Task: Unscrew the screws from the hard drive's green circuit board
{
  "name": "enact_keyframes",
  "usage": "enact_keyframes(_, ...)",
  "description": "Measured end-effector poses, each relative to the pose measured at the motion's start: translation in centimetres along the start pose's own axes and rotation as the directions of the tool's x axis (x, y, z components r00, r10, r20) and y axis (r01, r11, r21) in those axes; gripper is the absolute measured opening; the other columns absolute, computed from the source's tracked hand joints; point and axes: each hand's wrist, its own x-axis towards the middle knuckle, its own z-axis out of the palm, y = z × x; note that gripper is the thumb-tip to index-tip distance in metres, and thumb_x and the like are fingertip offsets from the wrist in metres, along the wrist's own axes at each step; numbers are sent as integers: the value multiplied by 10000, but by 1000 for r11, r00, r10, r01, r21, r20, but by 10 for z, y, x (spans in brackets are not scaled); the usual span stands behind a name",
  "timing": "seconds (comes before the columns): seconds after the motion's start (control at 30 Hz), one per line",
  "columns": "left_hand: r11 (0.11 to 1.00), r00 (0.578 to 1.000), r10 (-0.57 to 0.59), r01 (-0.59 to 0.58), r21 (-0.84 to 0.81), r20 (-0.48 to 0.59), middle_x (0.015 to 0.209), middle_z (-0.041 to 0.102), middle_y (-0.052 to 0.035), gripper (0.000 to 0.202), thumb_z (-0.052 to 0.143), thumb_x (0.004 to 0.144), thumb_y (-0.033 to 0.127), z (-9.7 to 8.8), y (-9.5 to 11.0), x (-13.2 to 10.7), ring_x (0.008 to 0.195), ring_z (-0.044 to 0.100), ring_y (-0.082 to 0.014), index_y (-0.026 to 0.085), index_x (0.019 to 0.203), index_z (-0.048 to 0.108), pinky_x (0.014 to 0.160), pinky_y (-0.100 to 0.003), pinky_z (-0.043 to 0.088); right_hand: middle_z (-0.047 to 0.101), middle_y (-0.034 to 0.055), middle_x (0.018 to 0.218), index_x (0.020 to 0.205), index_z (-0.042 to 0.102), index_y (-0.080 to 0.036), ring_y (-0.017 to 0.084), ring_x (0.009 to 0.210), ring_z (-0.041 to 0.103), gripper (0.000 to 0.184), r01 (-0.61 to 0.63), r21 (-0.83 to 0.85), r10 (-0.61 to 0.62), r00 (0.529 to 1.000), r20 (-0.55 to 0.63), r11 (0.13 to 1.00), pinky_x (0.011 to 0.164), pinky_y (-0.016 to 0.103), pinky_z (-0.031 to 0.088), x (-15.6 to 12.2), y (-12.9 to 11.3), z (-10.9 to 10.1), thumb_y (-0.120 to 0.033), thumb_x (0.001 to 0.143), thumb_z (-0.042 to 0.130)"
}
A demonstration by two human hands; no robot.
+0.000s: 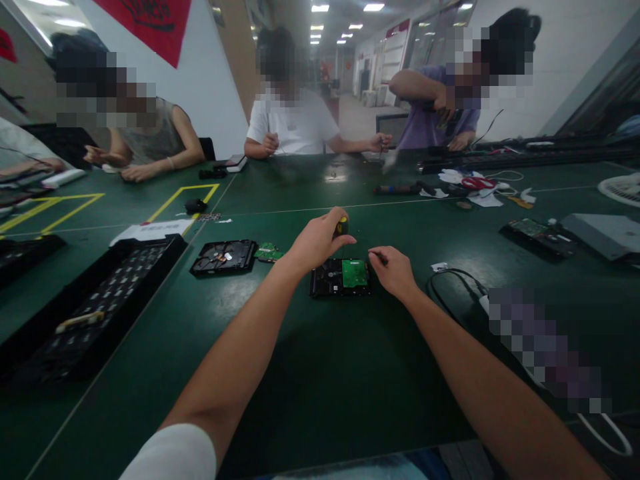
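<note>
In front of me a black hard drive (327, 279) lies flat on the green table, with a green circuit board (355, 273) on its right half. Above its far edge, my left hand (316, 241) is closed around a screwdriver (342, 227); only its yellow-and-black handle shows, and the tip is hidden. Close by the drive's right edge is my right hand (393, 270), its thumb and fingers pinched together. Whatever they hold, if anything, is too small to make out. Left of the drive are a loose green circuit board (269, 252) and another hard drive (223, 257).
A long black tray (107, 307) stands on the left. To the right are a cable (453, 313), a drive with exposed board (539, 238) and a grey metal case (607, 235). Several people sit across the table, near a dark tool (400, 189).
</note>
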Motion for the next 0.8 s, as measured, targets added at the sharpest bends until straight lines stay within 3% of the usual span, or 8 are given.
enact_keyframes(0.23,998,997,-3,-2,-69,-77,1264,709,-103,340,691,986,276,3,-1,1,1126,673,-239,206,1314,631,985,-372,536,780,95,1054,1096,781,-209,239,928,709,253,-13,24,13,1000,-4,1000,865,391,542,0,2,1,-319,1004,572)
enact_keyframes(0.47,976,1000,24,-22,-217,9,1225,737,-84,443,583,979,124,-3,-3,-1,1053,712,-202,221,1411,557,971,-361,553,778,95,1046,1092,779,-215,235,899,704,256,-7,22,7,1000,-10,1000,815,383,544,0,2,1,-320,1009,560)
enact_keyframes(0.6,954,999,29,-21,-300,21,1188,746,-73,376,592,1011,204,-3,-1,-2,971,708,-175,217,1386,615,927,-337,566,774,90,1041,1082,780,-215,222,866,697,250,-17,52,17,1000,-5,998,793,370,545,-1,-4,-1,-329,1006,571)
enact_keyframes(0.7,943,999,24,-33,-331,-31,1184,740,-85,329,580,1049,324,-3,1,-1,988,696,-175,213,1338,692,880,-317,583,773,82,1047,1094,778,-218,206,813,683,255,-21,82,20,1000,18,996,771,362,547,-3,-10,-2,-347,1010,575)
enact_keyframes(0.8,920,1000,-1,-9,-392,-26,1251,716,-105,370,519,1075,349,-3,0,1,1001,686,-180,219,1371,699,757,-284,607,775,82,1060,1139,774,-214,196,774,674,280,-24,96,18,998,66,995,757,362,545,-5,-14,-4,-375,1015,582)
